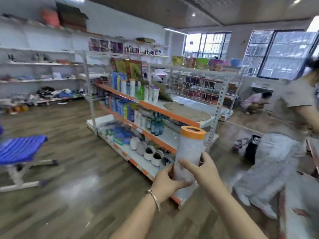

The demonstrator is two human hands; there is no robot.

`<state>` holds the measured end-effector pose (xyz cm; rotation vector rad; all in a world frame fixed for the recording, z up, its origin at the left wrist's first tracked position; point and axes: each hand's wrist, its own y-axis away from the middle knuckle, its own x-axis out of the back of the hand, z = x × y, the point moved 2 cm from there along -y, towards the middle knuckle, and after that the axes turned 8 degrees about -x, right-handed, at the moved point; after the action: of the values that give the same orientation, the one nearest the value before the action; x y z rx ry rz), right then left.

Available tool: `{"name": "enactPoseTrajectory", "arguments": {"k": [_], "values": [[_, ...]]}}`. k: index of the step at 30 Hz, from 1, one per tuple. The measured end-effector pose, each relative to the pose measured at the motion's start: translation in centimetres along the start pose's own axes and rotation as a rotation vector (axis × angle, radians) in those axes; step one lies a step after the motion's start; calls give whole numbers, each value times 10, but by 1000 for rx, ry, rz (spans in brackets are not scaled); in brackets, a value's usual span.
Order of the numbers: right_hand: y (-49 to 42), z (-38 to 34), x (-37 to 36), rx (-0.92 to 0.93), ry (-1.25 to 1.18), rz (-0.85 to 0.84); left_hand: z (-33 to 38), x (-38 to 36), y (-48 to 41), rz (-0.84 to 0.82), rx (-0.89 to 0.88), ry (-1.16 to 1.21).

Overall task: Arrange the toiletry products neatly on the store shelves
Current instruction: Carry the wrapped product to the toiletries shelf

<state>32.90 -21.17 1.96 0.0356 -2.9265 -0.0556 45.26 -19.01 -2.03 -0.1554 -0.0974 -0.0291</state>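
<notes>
I hold a tall frosted white bottle with an orange cap (189, 149) upright in front of me with both hands. My left hand (166, 183) grips its base from the left and wears a thin bracelet at the wrist. My right hand (201, 171) wraps the lower body from the right, index finger across the front. Behind the bottle stands a white store shelf unit with orange edges (165, 110). Its upper tiers carry blue, green and white toiletry bottles (133, 87), and the bottom tier holds white tubs (148, 150). The picture is blurred.
A blue stool on a white frame (19, 149) stands on the wooden floor at the left. Another person in light clothes (283, 142) stands close on the right. Flat cardboard (186, 111) lies on the shelf's right part. Wall shelves with goods (39, 80) run along the far left.
</notes>
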Motion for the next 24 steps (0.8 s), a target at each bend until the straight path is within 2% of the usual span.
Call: {"name": "enactPoseTrajectory", "arguments": {"k": [10,18,24], "values": [[-120,-47,-168,4,-34,-116,-28,190,-106,49,68,-135],[-221,-46,-239,-35,32,-165,-65,254,-185,96,71,-129],[-324,-41,-268,-46,17,-171,-106,285,-288,73,86,-127]]}}
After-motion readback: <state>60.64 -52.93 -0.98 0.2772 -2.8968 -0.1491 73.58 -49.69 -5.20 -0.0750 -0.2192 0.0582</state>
